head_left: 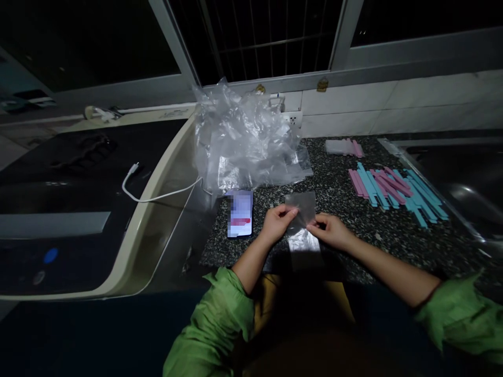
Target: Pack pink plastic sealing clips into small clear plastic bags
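Note:
Both hands pinch one small clear plastic bag (304, 201) over the front of the counter. My left hand (278, 220) grips its left side between thumb and fingers. On the lower right, my right hand (330, 230) has its fingertips closed on the bag. Another clear plastic bag (304, 245) lies flat on the counter just below them, towards me. A lit phone (240, 213) rests on the counter left of my left hand. Right of my right hand lie several pink strips (393, 186) and blue strips (428, 196) in a loose pile.
Behind the phone rises a large heap of clear plastic bags (251, 141). A dark-lidded appliance (90, 209) with a white cable (157, 198) stands at the left. A packed bundle (341, 147) lies at the back, and a metal sink (463, 183) borders the right.

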`<state>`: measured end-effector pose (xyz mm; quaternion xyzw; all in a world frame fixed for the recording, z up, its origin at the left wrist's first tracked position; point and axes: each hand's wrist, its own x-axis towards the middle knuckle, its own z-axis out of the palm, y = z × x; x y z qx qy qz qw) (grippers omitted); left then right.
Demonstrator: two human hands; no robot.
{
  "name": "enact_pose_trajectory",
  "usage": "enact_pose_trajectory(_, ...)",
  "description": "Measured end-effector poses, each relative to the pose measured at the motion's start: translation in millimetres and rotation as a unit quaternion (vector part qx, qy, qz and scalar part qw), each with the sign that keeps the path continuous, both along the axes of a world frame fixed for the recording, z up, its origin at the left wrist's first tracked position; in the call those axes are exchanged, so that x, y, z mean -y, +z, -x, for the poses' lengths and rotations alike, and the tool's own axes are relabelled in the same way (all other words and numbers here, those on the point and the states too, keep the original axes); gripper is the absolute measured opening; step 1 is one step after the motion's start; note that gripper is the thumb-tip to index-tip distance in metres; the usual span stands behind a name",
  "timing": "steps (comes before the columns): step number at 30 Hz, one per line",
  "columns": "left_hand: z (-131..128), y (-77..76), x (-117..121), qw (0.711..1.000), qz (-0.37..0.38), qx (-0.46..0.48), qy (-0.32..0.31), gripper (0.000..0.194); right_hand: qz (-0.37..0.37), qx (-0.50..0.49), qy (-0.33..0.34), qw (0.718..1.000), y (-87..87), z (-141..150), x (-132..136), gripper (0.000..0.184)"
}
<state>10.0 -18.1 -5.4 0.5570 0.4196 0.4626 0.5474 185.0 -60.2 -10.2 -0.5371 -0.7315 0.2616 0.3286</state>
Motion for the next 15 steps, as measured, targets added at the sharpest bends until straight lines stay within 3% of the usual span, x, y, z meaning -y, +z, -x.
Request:
enact_pose_trajectory(10,-1.2,3.9,3.2,0.998,0.020,0.005,-0.051,0.030,0.023,-0.118,-0.048,0.992,8.1,1.7,-1.9,0.024)
enact_pose_trajectory(15,0.1,3.3,3.1,0.999,0.039,-0.019,-0.023,0.032,0.020,-0.097,-0.056,0.993,7.5,-3.1,-3.9,0.025)
